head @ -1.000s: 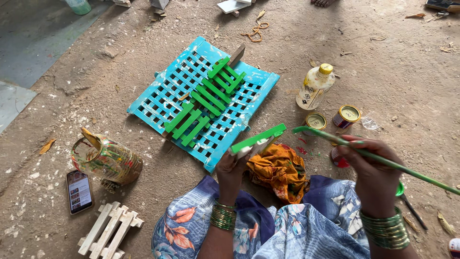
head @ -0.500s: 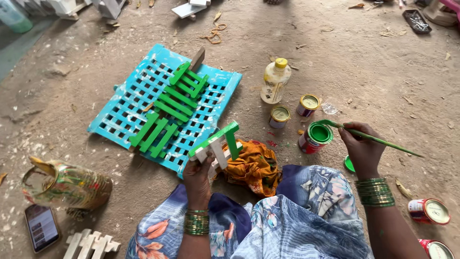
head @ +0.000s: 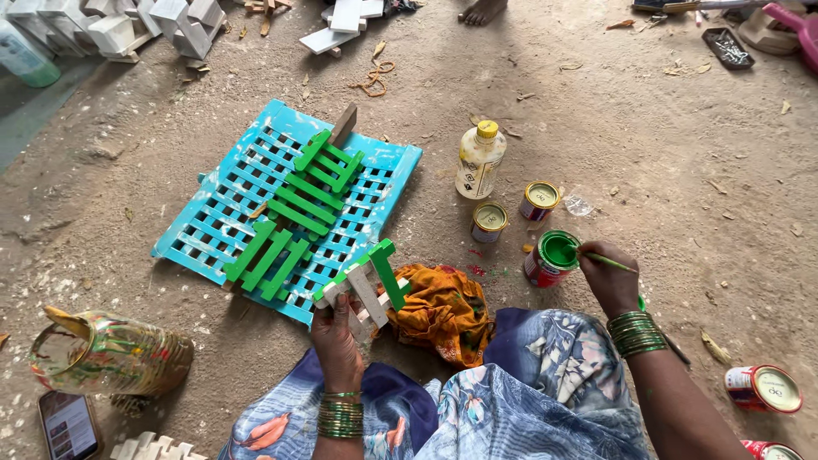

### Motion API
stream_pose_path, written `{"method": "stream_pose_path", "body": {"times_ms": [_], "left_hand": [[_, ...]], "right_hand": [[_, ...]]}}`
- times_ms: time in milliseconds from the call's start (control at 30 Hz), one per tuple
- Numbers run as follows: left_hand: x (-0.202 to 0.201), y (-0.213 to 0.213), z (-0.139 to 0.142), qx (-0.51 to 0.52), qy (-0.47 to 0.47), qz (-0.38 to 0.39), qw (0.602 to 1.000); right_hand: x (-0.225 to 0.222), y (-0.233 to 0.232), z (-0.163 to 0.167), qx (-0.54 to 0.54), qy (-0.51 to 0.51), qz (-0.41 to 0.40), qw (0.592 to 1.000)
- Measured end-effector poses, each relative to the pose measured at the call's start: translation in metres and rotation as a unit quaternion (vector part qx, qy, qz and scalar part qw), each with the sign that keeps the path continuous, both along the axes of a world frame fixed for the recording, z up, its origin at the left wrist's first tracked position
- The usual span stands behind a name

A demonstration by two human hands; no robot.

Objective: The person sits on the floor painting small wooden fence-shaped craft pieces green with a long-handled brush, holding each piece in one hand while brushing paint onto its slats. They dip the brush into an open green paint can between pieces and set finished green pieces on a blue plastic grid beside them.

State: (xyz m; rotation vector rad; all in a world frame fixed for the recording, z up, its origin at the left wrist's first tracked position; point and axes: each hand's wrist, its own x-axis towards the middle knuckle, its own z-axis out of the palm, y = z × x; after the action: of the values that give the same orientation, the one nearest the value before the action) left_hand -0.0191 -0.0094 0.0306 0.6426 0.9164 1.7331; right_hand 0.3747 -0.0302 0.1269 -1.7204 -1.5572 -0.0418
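Observation:
My left hand (head: 335, 336) grips a small wooden slatted frame (head: 365, 283), white with two slats painted green, held over an orange rag (head: 446, 311) on my lap. My right hand (head: 610, 278) holds a thin green-handled paintbrush (head: 601, 257) with its tip dipped in an open tin of green paint (head: 552, 257). Green bangles sit on both wrists. Several green-painted slatted pieces (head: 298, 217) lie on a light blue plastic grid (head: 213, 213) on the ground ahead.
Two small closed tins (head: 489, 221) (head: 538, 200) and a yellow-capped bottle (head: 479, 158) stand beyond the paint tin. A paint-smeared cut bottle (head: 111, 353), a phone (head: 68, 424) and an unpainted frame (head: 153, 447) lie left. Another tin (head: 764, 388) lies right. White wooden pieces (head: 128, 25) and another person's foot (head: 483, 10) at top.
My right hand has brought the brush tip down into the green paint tin. My left hand has tilted the frame upright, showing its white underside.

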Motion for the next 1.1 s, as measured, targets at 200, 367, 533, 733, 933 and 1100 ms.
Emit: {"method": "stream_pose_path", "body": {"times_ms": [200, 367, 533, 733, 933, 1100], "left_hand": [[0.005, 0.000, -0.001, -0.025, 0.012, -0.014, 1.000], [0.005, 0.000, 0.002, -0.023, 0.027, -0.020, 0.999], [0.004, -0.001, 0.003, -0.006, 0.029, -0.021, 0.999], [0.005, -0.004, 0.002, -0.010, 0.041, -0.007, 0.999], [0.007, -0.003, 0.010, 0.000, 0.018, -0.006, 1.000], [0.007, -0.002, 0.006, 0.009, -0.010, -0.015, 1.000]], "right_hand": [[-0.006, 0.002, 0.002, -0.025, 0.008, -0.002, 1.000], [-0.008, 0.003, 0.002, -0.023, -0.019, -0.003, 1.000], [-0.009, 0.006, 0.001, -0.068, 0.044, -0.013, 0.997], [-0.007, 0.005, 0.002, -0.056, 0.013, -0.010, 0.998], [-0.004, 0.003, -0.001, -0.066, 0.031, -0.030, 0.997], [-0.003, 0.002, -0.004, -0.054, 0.085, -0.045, 0.994]]}}
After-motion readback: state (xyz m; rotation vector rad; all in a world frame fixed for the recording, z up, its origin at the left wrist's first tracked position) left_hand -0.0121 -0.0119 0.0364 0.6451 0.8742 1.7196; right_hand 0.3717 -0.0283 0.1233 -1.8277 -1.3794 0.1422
